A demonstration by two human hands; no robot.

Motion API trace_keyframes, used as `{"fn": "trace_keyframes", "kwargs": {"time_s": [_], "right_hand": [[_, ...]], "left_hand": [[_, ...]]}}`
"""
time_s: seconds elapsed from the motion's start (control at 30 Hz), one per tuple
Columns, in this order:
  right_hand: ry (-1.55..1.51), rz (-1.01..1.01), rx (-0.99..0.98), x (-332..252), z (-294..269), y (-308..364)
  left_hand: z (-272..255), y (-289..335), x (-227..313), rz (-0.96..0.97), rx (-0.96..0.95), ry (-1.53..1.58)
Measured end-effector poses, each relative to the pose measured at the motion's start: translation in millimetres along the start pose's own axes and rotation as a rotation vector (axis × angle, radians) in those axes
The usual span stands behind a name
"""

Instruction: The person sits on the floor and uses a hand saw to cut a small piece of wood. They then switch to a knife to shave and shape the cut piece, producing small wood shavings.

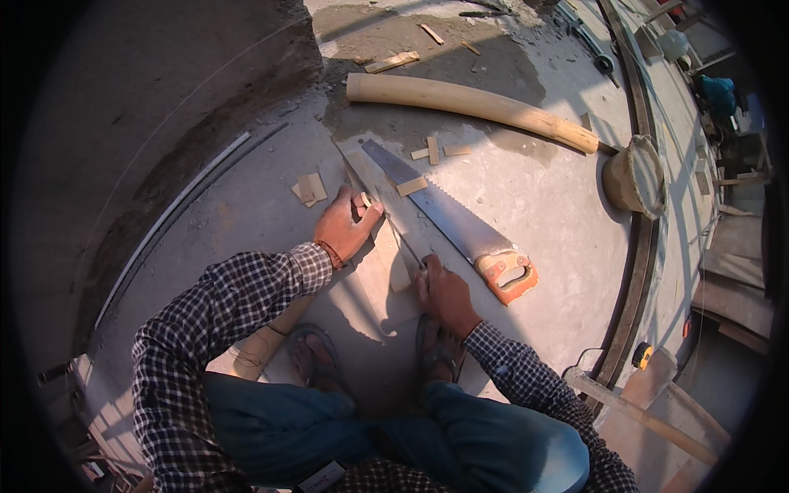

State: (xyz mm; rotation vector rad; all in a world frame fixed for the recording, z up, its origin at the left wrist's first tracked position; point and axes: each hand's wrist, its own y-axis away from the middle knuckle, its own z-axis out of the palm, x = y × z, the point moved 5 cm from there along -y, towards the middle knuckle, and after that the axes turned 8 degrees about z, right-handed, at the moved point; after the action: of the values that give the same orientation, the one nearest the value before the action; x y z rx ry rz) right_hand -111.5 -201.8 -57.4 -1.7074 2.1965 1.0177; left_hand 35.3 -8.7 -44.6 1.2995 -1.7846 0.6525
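Note:
My left hand point(348, 226) is closed, its fingers pinching a small pale wooden piece point(366, 200) beside a long, thin metal blade point(403, 238). My right hand point(448, 297) is closed around the near end of that blade, which slants away to the upper left; its exact kind is hard to tell. Beneath it a flat pale wooden strip point(393, 264) lies between my hands. Just to the right rests a handsaw point(460, 220) with an orange-brown handle, teeth facing up and right. A short wood block point(411, 186) lies across the saw's blade.
Small wood offcuts point(311, 189) lie left of the saw, and others point(433, 150) beyond it. A thick bamboo pole point(468, 100) spans the far side, near a bucket point(634, 177). A dark metal rail point(637, 271), tape measure point(642, 355) and wooden-handled tool point(649, 417) are right.

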Motion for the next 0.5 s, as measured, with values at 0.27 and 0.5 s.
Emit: {"fn": "trace_keyframes", "kwargs": {"time_s": [0.27,0.5], "right_hand": [[-0.276,-0.049,0.037,2.4,-11.8,5.6],[-0.246,-0.082,-0.014,-1.1,-25.9,-2.6]], "left_hand": [[-3.7,0.0,12.2,0.121,0.029,-0.08],[-10.7,-1.7,21.8,0.257,0.073,-0.119]]}}
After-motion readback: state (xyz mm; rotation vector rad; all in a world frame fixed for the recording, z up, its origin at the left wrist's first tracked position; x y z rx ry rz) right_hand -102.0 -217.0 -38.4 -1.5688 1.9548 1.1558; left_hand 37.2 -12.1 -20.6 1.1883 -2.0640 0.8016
